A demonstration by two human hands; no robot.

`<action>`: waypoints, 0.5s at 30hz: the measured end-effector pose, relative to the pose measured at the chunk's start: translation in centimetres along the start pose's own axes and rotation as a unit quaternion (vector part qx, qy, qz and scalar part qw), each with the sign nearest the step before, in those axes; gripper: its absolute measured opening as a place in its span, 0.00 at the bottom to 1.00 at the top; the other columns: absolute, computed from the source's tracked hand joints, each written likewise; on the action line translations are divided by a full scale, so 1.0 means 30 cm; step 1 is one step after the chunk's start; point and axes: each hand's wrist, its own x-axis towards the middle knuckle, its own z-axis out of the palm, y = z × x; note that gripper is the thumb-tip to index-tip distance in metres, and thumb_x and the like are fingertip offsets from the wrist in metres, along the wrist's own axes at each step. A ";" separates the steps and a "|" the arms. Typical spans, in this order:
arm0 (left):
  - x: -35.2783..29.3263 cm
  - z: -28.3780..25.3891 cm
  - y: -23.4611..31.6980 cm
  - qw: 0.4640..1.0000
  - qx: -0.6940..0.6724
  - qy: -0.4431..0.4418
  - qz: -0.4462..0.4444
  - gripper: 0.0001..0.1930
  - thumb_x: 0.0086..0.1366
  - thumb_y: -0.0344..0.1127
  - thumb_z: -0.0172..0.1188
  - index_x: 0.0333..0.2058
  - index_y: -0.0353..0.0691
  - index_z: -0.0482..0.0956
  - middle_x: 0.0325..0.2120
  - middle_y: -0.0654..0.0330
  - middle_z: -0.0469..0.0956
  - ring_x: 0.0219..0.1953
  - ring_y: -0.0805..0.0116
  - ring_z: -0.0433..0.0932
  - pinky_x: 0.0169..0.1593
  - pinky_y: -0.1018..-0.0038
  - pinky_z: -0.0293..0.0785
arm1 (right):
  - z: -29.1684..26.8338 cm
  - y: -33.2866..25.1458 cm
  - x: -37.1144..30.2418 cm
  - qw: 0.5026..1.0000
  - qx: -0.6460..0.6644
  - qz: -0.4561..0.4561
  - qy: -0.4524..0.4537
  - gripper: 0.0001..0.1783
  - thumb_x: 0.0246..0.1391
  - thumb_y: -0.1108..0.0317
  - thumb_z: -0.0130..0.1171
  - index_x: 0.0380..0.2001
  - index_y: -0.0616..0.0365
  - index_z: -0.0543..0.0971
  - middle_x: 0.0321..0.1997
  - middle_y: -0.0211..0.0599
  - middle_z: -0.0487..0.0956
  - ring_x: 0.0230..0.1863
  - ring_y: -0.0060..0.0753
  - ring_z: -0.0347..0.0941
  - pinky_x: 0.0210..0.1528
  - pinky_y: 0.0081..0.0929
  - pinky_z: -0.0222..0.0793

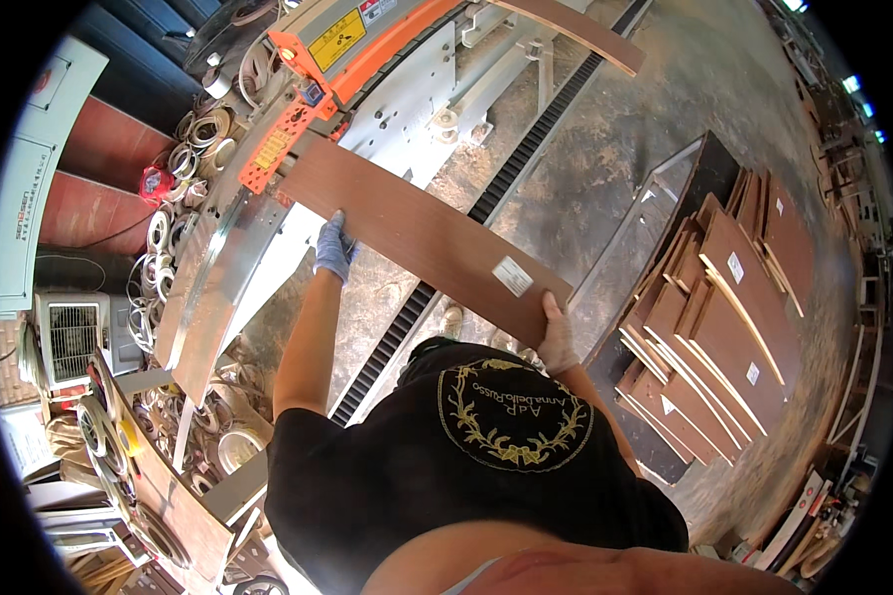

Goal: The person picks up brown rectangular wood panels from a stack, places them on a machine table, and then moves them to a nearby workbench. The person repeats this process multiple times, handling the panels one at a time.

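A long brown wood-look board [407, 220] with a white label spans from the machine at the upper left to my right side. My left hand [335, 250], in a bluish glove, grips its near edge around the middle. My right hand [558, 337], in a pale glove, is closed on the board's right end beside the label. The board's far left end meets the orange guard of an edge-banding machine [280, 144]; exactly how it sits there is hard to make out.
Stacked brown panels [729, 297] lie at the right. A black roller track [541, 129] crosses the floor beneath the board. Rolls of edging tape [208, 129] crowd the left. Another board [580, 38] juts out at the top.
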 end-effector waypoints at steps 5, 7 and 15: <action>0.156 0.057 -0.010 0.984 -0.163 -0.071 0.033 0.21 0.57 0.47 0.58 0.47 0.46 0.68 0.37 0.65 0.76 0.33 0.70 0.77 0.34 0.73 0.77 | 0.256 0.037 0.100 0.995 -0.066 -0.054 0.051 0.26 0.52 0.57 0.56 0.51 0.57 0.65 0.47 0.38 0.71 0.44 0.33 0.71 0.45 0.31 0.71; 0.163 0.118 0.032 0.982 -0.181 -0.024 0.039 0.22 0.58 0.45 0.57 0.48 0.42 0.68 0.42 0.60 0.75 0.40 0.64 0.75 0.42 0.67 0.75 | 0.260 0.101 0.175 0.987 -0.108 -0.094 0.070 0.28 0.50 0.58 0.58 0.51 0.57 0.64 0.47 0.37 0.70 0.43 0.32 0.71 0.45 0.29 0.70; 0.246 0.105 0.005 0.970 -0.233 0.004 0.065 0.23 0.61 0.45 0.54 0.52 0.42 0.64 0.47 0.56 0.72 0.46 0.58 0.73 0.49 0.60 0.72 | 0.309 0.095 0.173 0.996 -0.025 -0.037 0.079 0.26 0.50 0.61 0.59 0.51 0.57 0.65 0.47 0.34 0.71 0.45 0.30 0.69 0.46 0.28 0.68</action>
